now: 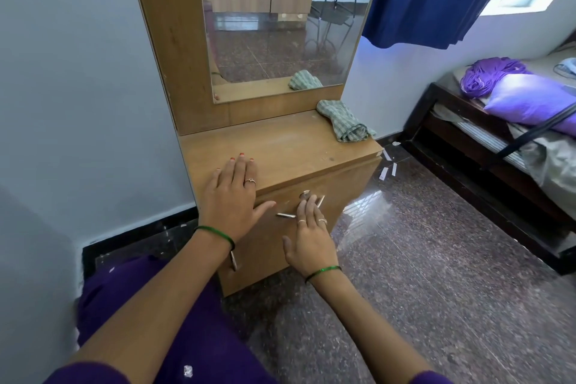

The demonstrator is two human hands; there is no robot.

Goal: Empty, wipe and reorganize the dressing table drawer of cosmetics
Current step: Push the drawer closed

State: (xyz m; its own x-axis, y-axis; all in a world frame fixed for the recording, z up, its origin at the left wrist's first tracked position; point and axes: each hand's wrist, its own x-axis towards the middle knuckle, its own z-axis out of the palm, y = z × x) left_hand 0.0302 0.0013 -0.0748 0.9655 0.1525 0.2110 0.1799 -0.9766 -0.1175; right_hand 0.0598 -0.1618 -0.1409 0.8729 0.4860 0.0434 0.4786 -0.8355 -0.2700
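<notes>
The wooden dressing table (290, 146) stands against the wall with its upper drawer (343, 187) closed. My left hand (232, 193) lies flat on the tabletop's front edge, fingers straight and thumb hanging over the drawer front. My right hand (310, 234) reaches to the drawer's metal handle (288, 215), its fingertips curled round the bar. A folded green checked cloth (344, 121) lies at the back right of the tabletop. No cosmetics are visible.
A mirror (277, 25) rises behind the tabletop. A lower handle (233, 260) shows under my left wrist. Paper scraps (386, 165) lie on the granite floor at the right. A bed (498, 134) with a purple pillow stands at the far right.
</notes>
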